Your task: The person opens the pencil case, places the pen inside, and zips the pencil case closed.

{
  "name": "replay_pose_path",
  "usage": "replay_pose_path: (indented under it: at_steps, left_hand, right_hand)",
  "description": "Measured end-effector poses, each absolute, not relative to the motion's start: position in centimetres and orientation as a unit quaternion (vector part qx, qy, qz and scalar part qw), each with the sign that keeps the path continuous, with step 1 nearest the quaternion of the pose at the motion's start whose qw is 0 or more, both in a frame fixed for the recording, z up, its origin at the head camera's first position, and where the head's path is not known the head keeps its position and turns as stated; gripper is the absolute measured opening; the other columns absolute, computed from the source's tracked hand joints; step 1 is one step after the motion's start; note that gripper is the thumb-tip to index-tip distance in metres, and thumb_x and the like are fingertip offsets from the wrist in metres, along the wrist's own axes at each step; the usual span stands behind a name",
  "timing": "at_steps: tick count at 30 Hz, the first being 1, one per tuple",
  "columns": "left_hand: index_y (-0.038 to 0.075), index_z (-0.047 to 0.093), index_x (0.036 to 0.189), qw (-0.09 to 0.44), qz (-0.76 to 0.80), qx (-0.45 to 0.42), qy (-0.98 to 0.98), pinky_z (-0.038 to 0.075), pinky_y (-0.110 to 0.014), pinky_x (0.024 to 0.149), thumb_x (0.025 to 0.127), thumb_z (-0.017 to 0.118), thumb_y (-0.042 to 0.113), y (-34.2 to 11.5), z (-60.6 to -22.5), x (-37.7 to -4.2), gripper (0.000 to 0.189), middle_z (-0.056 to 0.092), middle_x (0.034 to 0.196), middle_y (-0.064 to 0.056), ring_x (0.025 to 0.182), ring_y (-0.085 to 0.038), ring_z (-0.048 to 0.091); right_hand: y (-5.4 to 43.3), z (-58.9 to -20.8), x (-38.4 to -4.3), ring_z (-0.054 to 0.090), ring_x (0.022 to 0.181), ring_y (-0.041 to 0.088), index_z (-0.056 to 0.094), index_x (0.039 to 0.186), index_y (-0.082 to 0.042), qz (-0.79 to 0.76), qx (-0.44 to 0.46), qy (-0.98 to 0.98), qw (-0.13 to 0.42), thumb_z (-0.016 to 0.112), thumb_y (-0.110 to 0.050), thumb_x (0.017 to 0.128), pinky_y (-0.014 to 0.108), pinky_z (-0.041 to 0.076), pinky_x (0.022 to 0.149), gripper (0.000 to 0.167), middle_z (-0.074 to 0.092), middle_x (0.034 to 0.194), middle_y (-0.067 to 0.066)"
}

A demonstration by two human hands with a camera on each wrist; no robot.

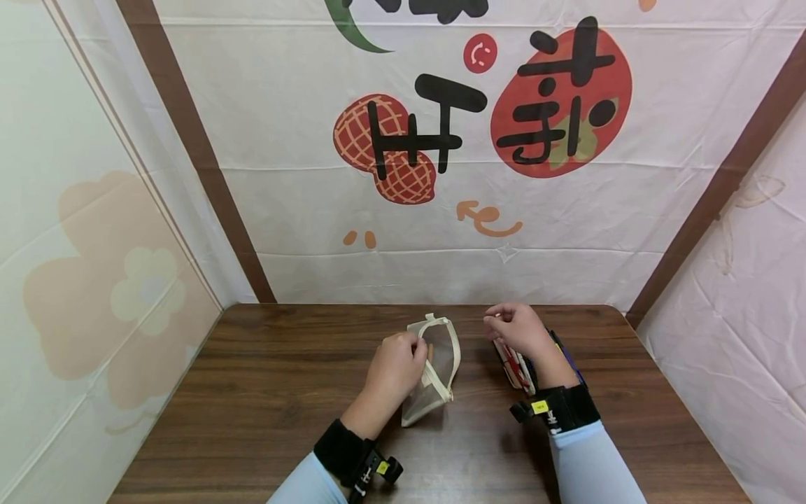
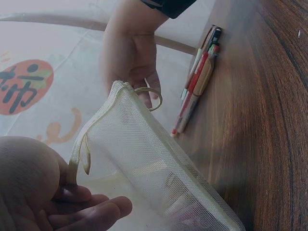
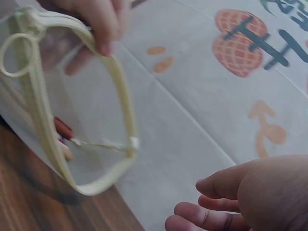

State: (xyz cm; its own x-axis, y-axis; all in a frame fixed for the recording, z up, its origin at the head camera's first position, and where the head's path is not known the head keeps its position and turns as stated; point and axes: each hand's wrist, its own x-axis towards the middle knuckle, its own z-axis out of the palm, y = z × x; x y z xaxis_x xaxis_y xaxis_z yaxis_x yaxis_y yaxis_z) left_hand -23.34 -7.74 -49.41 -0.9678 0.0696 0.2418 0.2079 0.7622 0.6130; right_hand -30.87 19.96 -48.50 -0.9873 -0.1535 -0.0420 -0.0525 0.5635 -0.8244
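Observation:
My left hand [image 1: 397,364] pinches the rim of a cream mesh zipper pouch [image 1: 415,413], which stands tilted on the table with its mouth open. A ring [image 3: 5,62] hangs at one end of the zipper. Through the opening a small dark red thing [image 3: 62,127] shows; its kind is unclear. To the right of the pouch, my right hand [image 1: 521,330] hovers over several pens [image 1: 515,367] lying together on the table. Its fingers [image 3: 204,215] are loosely bent, with nothing seen between them. That hand partly hides the pens in the head view.
The brown wooden table [image 1: 271,399] ends at a white printed cloth [image 1: 302,231] behind it. More cloth hangs along the left and right sides. A blue item [image 1: 567,357] lies beside the pens, partly covered by the right forearm.

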Motion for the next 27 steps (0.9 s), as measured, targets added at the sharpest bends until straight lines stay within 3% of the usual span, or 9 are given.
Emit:
replay_pose_path:
  at_steps: [6,12,15,21,27]
  left_hand:
    - [0.012,0.074,0.086,0.099,-0.335,-0.073,-0.934,0.054,-0.036,0.066,0.113,0.061,0.019,-7.7,-49.4,-23.3,0.03,0.072,0.087,-0.007,0.069,-0.015,0.059]
    - [0.012,0.074,0.086,0.101,-0.337,-0.078,-0.933,0.053,-0.034,0.064,0.113,0.061,0.018,-7.7,-49.6,-23.4,0.03,0.072,0.086,-0.006,0.068,-0.014,0.058]
    - [0.013,0.074,0.085,0.097,-0.337,-0.079,-0.933,0.053,-0.033,0.064,0.113,0.06,0.019,-7.7,-49.6,-23.3,0.031,0.071,0.085,-0.006,0.068,-0.014,0.058]
    - [0.015,0.072,0.084,0.094,-0.331,-0.076,-0.936,0.053,-0.034,0.066,0.114,0.06,0.021,-7.7,-49.6,-23.4,0.033,0.069,0.084,-0.004,0.069,-0.014,0.058]
    - [0.015,0.073,0.085,0.097,-0.331,-0.075,-0.936,0.053,-0.036,0.067,0.113,0.06,0.021,-7.7,-49.6,-23.4,0.031,0.069,0.085,-0.004,0.07,-0.015,0.058]
  right_hand:
    - [22.4,-47.8,-30.9,0.081,0.113,0.042,0.072,0.143,-0.001,-0.445,-0.041,0.893,0.057,0.064,-0.027,0.117,0.052,0.066,0.095,0.038,0.08,0.13,0.025]
    - [24.8,-47.4,-30.7,0.078,0.115,0.043,0.069,0.147,-0.001,-0.401,-0.008,0.914,0.065,0.062,-0.03,0.118,0.04,0.058,0.084,0.041,0.077,0.133,0.026]
    - [26.0,-47.3,-30.6,0.078,0.117,0.044,0.068,0.147,0.0,-0.385,0.001,0.921,0.065,0.061,-0.03,0.117,0.041,0.057,0.085,0.043,0.075,0.137,0.029]
    - [28.0,-47.3,-30.4,0.076,0.123,0.046,0.066,0.148,0.003,-0.369,0.022,0.927,0.065,0.06,-0.031,0.117,0.054,0.061,0.097,0.047,0.071,0.144,0.032]
    - [29.8,-47.9,-30.6,0.064,0.137,0.055,0.067,0.146,0.008,-0.329,0.049,0.941,0.064,0.059,-0.031,0.117,0.068,0.055,0.111,0.049,0.063,0.152,0.037]
